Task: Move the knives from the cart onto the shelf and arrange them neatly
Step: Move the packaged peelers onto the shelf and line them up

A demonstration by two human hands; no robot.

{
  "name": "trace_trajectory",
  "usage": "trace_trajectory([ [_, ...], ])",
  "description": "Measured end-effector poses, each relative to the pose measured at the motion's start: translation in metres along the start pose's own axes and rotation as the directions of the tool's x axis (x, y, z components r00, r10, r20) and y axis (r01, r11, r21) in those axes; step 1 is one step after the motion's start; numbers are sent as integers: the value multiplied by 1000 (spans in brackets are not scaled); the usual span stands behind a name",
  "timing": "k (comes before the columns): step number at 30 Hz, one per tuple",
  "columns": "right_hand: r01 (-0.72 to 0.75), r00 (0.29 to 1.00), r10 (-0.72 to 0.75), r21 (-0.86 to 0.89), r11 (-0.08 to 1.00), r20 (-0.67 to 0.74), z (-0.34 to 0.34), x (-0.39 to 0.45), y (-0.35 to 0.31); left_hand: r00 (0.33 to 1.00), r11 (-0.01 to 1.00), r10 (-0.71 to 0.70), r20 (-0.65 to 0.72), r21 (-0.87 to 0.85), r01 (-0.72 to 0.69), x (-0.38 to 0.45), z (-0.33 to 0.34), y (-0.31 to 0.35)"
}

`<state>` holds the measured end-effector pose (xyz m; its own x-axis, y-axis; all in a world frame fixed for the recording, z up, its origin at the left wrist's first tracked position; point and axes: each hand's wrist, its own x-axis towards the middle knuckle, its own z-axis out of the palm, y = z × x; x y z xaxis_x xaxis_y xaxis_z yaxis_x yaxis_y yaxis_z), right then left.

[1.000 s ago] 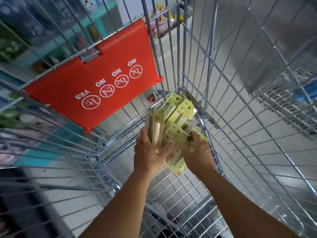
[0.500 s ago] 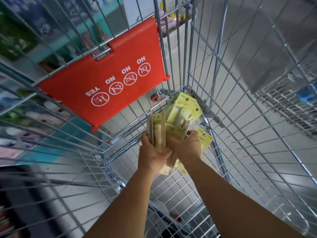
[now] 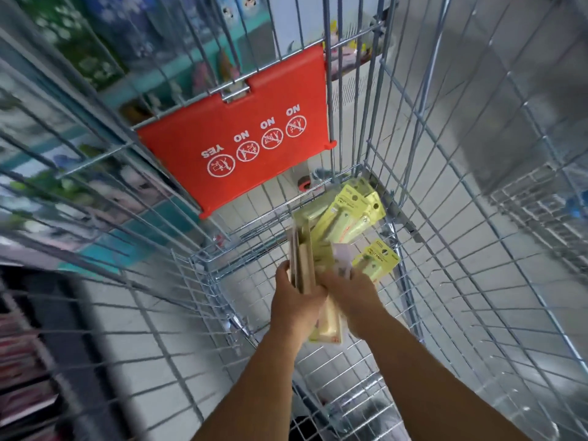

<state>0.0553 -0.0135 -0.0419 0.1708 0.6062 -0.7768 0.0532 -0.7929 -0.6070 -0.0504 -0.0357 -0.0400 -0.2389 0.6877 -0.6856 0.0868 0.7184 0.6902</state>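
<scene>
Inside cart (image 3: pixel 445 281), both hands grip knife packs (image 3: pixel 343 218).

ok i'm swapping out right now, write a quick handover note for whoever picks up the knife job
Left hand: grips a stack of packaged knives held on edge, inside the cart.
Right hand: curled round more yellow knife packs fanned out above it.
One more pack shows just right of the right hand; whether it is held or lying loose is unclear.
Done: the packs are gathered into both hands.
Left: lift them out of the cart, carry them to the shelf and line them up neatly. No pack is on a shelf in this view.
</scene>
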Motion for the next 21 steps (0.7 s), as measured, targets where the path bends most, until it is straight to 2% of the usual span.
trace_trajectory([
  [6, 134, 986, -125, -74, 988, 115, -32, -41, -17, 997, 995, 66, -48, -75, -69, -47, 9, 21],
  [9, 245, 969, -237, -189, 951, 65, -52, -67, -33, 987, 990, 122, -105, -51, -128, -80, 15, 40],
  [11, 327, 945, -316, -193, 925, 88, -65, -89, -46, 975, 986, 160, -153, -29, -166, -106, 17, 55],
  [13, 417, 903, -387, -162, 894, 189, -77, -114, -62, 957, 977, 202, -209, -28, -213, -132, 17, 72],
  [17, 588, 764, -507, -107, 802, 398, -95, -166, -94, 900, 951, 288, -326, -10, -308, -188, 4, 104],
  [21, 685, 646, -600, -10, 729, 471, -95, -227, -126, 830, 903, 398, -390, 5, -430, -248, -18, 132],
])
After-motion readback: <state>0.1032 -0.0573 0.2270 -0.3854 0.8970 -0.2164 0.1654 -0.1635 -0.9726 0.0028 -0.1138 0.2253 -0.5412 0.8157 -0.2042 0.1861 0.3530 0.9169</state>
